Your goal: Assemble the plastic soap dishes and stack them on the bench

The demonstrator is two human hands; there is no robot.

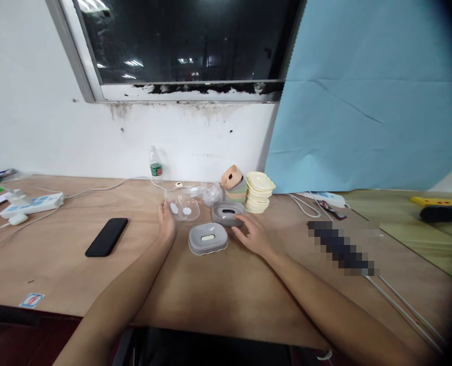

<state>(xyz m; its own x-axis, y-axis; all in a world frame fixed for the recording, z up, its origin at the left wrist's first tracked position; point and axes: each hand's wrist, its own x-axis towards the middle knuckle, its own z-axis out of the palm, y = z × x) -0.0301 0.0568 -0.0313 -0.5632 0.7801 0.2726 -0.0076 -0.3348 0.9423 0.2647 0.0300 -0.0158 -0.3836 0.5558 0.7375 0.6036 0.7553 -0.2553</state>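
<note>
My left hand (pixel 167 222) rests its fingertips on the side of a clear plastic shell (pixel 183 207) with white oval spots. My right hand (pixel 253 235) lies spread, its fingertips touching a grey plastic tray (pixel 228 213) with a dark slot. In front of it, between my hands, sits a grey lidded soap-dish-like box (pixel 208 239). A stack of cream scalloped trays (pixel 259 192) stands behind my right hand, next to a peach and green stack (pixel 234 184). A clear cup-shaped piece (pixel 213 194) lies behind the grey tray.
All this stands on a wooden table (pixel 218 300). A black phone (pixel 106 237) lies to the left, beyond it a white power strip (pixel 31 205) with cables. A water bottle (pixel 156 165) stands by the white wall. A pixelated object (pixel 342 249) lies at right.
</note>
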